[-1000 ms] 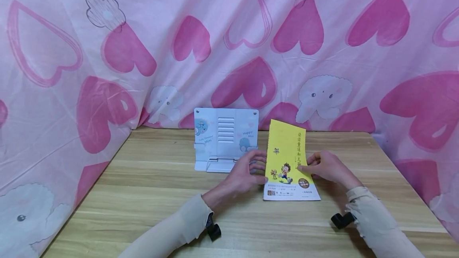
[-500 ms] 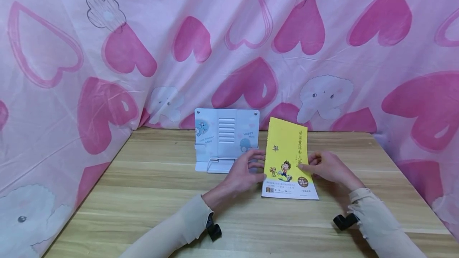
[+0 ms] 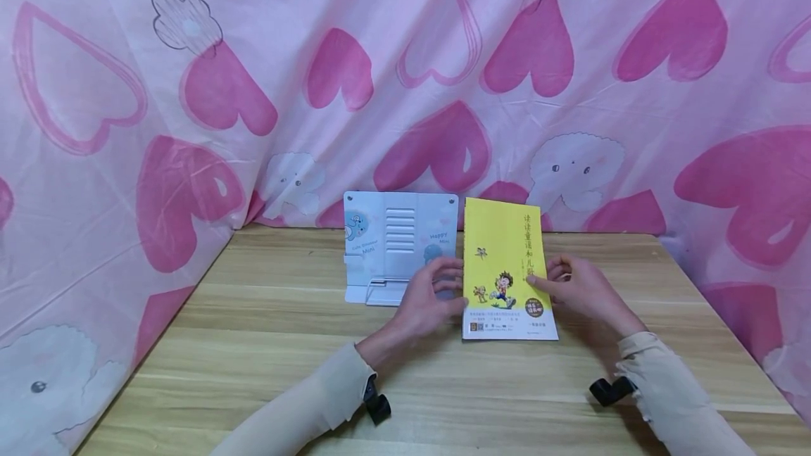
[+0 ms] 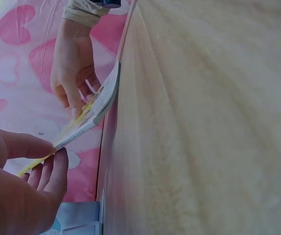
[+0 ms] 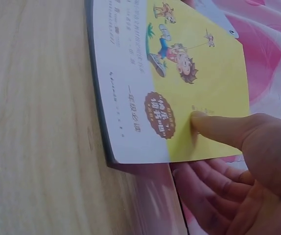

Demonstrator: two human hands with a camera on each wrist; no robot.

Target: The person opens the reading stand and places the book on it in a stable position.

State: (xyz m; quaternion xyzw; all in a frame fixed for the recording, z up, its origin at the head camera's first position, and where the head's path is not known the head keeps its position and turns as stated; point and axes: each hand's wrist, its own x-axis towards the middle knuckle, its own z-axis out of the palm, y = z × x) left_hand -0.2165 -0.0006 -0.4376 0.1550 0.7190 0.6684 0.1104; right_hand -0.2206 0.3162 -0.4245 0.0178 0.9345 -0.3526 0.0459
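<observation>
Yellow book (image 3: 500,266) has shifted upward, left fingers (image 4: 58,174) and right fingers (image 5: 219,181) pinching opposite sides.

My feed gives me a vertical title on the yellow book (image 3: 500,262), 读读童谣和儿, its lower end partly covered by the right hand (image 3: 579,290). From the right wrist view I make out 快乐读书吧 on the cover's brown badge (image 5: 160,115) and 一年级 beginning a line on its white band (image 5: 126,93); the finer print is too small for me. Near the worktop's (image 3: 494,400) back edge, the pale stand (image 3: 400,231) reads "Happy Mini" and "Mini".
</observation>
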